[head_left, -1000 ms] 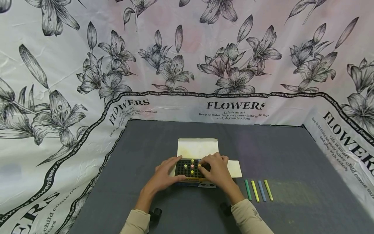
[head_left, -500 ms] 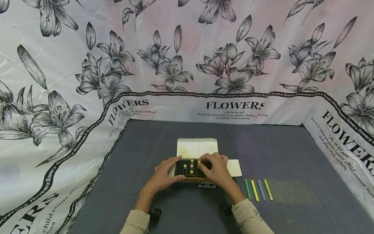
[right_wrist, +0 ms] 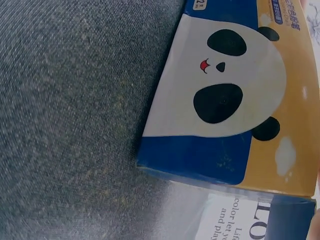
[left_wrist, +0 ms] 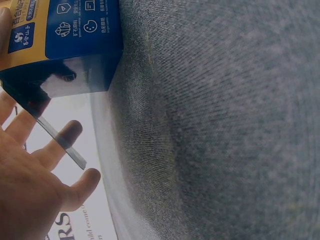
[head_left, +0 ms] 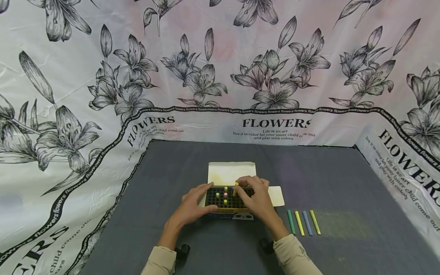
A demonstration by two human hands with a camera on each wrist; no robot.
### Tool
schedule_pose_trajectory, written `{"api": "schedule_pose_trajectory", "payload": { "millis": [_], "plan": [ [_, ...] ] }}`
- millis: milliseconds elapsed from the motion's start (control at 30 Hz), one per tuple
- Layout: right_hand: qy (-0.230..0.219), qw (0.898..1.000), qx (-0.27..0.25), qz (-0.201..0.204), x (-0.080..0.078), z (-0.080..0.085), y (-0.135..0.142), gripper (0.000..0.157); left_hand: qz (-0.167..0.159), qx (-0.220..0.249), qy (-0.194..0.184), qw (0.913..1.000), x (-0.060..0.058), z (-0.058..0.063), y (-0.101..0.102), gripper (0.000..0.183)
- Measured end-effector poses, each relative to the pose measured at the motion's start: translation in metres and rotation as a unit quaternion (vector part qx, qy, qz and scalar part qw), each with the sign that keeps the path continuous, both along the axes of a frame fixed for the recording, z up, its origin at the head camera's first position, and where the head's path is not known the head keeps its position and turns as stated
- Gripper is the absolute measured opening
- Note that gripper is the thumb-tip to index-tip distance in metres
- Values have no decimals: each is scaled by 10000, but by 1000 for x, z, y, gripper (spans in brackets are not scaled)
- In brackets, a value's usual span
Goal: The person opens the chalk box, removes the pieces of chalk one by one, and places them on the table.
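Note:
A blue-and-orange chalk box [left_wrist: 82, 30] with a panda print stands open on the table; its black holder [head_left: 212, 201] is full of round holes. Several chalks stand upright in it, among them a pink chalk [head_left: 225, 195] and a yellow chalk [head_left: 225, 202]. My left hand [head_left: 190, 204] holds the box at its left end, thumb along the front edge and index finger at the back corner. Above the holder, my right hand [head_left: 256, 194] pinches an orange-yellow chalk [head_left: 235, 190] between thumb and index finger, the chalk nearly upright. The right wrist view shows the panda face [right_wrist: 225, 80], with little of that hand.
Right of the box lie a green chalk [head_left: 291, 222], a yellow chalk [head_left: 300, 224], a blue chalk [head_left: 307, 223] and another yellow one. The white lid [head_left: 232, 173] is folded back, and a side flap [head_left: 276, 196] sticks out right. A flowered cloth [head_left: 275, 130] borders the grey table [head_left: 154, 172].
My right hand has moved up slightly, and more of the orange-yellow chalk now shows above the holder. The left hand and box stay in place.

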State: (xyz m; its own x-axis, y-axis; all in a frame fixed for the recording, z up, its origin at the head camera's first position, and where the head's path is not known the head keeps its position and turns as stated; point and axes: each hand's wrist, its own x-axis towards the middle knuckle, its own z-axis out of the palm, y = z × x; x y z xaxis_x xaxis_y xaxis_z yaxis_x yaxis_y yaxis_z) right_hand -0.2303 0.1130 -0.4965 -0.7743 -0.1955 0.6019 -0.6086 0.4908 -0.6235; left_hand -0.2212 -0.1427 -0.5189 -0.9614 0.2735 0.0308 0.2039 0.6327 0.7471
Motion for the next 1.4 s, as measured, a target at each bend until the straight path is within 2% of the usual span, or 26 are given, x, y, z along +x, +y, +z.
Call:
{"api": "schedule_pose_trajectory", "payload": {
  "millis": [167,600,933,1033,1200,1400],
  "plan": [
    [332,9992,-215,-92,0,0,5,18,1,-24,-29,10000,1,1,1,81],
    [777,9918,-827,-593,0,4,33,23,-95,4,-91,9999,1,3,0,82],
    [852,9839,-1118,-1104,4,4,64,23,-123,-27,-76,9999,1,2,1,83],
    [931,9828,-1091,-1160,4,3,74,22,-100,-27,-95,9999,1,2,1,83],
    [809,9833,-1137,-1169,11,5,92,21,-92,-10,-93,9999,1,0,0,83],
    [816,9821,-1167,-1237,16,-3,113,24,-133,35,-63,9999,1,0,0,83]
  ]
}}
